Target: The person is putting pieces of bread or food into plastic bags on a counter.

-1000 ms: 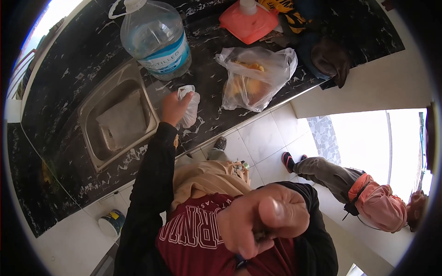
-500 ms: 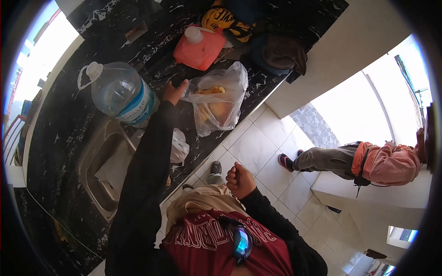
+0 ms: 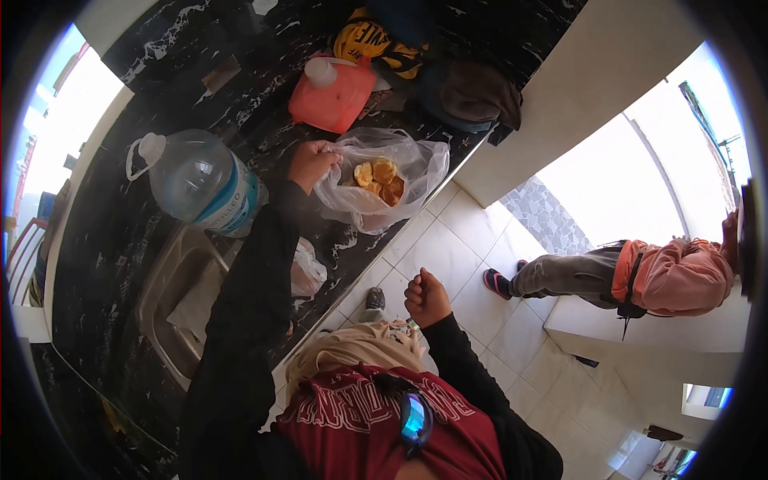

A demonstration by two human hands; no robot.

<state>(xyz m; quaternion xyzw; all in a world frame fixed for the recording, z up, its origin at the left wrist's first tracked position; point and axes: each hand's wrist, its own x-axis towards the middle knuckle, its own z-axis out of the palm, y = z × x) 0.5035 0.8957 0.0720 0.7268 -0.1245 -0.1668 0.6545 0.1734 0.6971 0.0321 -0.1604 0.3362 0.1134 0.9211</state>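
My left hand [image 3: 312, 166] pinches the left rim of a clear plastic bag [image 3: 432, 160] on the black counter. The bag's mouth is spread, showing several rounded golden-brown pieces [image 3: 378, 178] that look like bread rolls. My right hand [image 3: 427, 298] is curled closed in front of my body, apart from the counter and over the floor. Whether anything is inside its fingers is hidden.
A big clear water jug [image 3: 196, 180] stands left of my arm, beside a steel sink [image 3: 152, 308]. Farther back are a pink jug [image 3: 332, 100], a yellow-black cloth [image 3: 376, 40] and a dark cap [image 3: 480, 92]. A small bag [image 3: 306, 268] lies nearer. Someone in pink [image 3: 664, 276] stands right.
My left hand has closed on the bag's rim. The bag's mouth has opened out toward me, exposing the golden-brown pieces. My right hand has shifted slightly right and stays closed.
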